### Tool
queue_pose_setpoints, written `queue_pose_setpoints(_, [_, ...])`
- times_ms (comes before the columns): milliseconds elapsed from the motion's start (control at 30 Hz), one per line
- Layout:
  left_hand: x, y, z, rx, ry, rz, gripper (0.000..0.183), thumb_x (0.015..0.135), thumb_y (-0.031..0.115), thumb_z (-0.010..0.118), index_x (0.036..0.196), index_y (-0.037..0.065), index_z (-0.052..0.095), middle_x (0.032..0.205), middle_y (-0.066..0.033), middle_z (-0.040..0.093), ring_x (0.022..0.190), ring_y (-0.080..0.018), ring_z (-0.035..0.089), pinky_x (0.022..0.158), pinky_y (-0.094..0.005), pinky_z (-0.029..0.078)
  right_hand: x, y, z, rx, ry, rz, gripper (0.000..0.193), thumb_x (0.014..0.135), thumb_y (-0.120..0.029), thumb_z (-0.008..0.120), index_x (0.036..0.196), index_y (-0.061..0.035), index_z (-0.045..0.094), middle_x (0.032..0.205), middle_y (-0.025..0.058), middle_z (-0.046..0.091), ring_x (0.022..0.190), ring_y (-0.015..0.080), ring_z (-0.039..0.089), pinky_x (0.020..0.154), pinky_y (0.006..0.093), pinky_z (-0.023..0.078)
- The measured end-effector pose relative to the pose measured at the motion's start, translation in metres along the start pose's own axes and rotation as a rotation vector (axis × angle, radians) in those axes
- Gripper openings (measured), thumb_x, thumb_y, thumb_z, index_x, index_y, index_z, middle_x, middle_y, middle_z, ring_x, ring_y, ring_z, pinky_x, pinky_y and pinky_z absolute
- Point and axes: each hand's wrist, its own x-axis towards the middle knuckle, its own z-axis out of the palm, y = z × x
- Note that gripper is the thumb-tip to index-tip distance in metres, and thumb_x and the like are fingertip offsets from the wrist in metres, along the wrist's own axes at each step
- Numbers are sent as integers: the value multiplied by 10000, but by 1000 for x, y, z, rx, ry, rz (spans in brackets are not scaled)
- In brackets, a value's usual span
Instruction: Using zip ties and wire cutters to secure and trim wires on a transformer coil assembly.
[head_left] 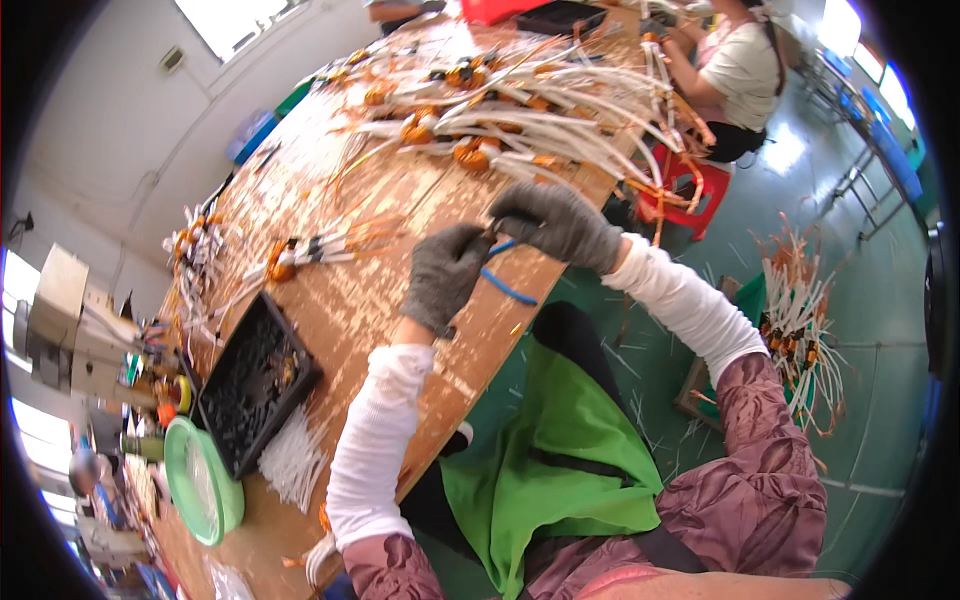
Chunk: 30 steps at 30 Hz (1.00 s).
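While your gloved left hand and right hand meet at a blue-handled tool over the bench, fingers curled, what each grip pinches cannot be told.

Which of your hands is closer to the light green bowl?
The left. The left hand is up and to the right of the light green bowl in the picture; the right hand is farther away, beyond the left.

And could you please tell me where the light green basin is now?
The light green basin stands at the head view's lower left, on the table, beside the nearer black tray.
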Motion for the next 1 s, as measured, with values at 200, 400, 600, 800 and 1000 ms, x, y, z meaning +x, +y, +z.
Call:
queue_pose_setpoints(200, [-10,-7,-12,-214,-76,-112,187,839,158,577,920,-3,628,670,-38,593,524,-73,487,473,-216,389,13,-1,3,76,-166,-45,171,815,-144,616,931,-20,598,794,104,610,746,195,603,673,302,475])
queue_pose_setpoints(400, [-9,-11,-21,-373,-148,-135,228,856,162,560,988,-21,592,712,-49,596,572,-101,531,519,-245,437,11,-8,8,250,-140,78,195,812,-184,627,956,-54,610,767,52,637,728,84,591,670,251,483])
queue_pose_setpoints(600, [-12,-8,-31,-382,-200,-102,274,848,161,569,1048,-26,578,802,-59,617,666,-121,565,616,-254,474,18,-5,16,125,-64,-77,204,790,-170,635,946,-41,613,750,94,628,685,152,610,641,275,487])
queue_pose_setpoints(800, [-20,-12,-34,-385,-212,-122,334,833,142,583,1120,-21,538,912,-88,622,772,-157,595,715,-288,487,22,-6,25,112,-110,-31,197,776,-186,645,900,-35,620,728,110,617,656,197,611,609,287,481])
queue_pose_setpoints(1000, [-30,-28,-30,-507,-236,-118,416,823,38,575,1216,-2,444,1005,-100,584,905,-167,565,800,-286,468,17,-3,32,169,-82,21,201,796,-169,651,925,-21,608,749,75,625,675,125,594,627,265,479])
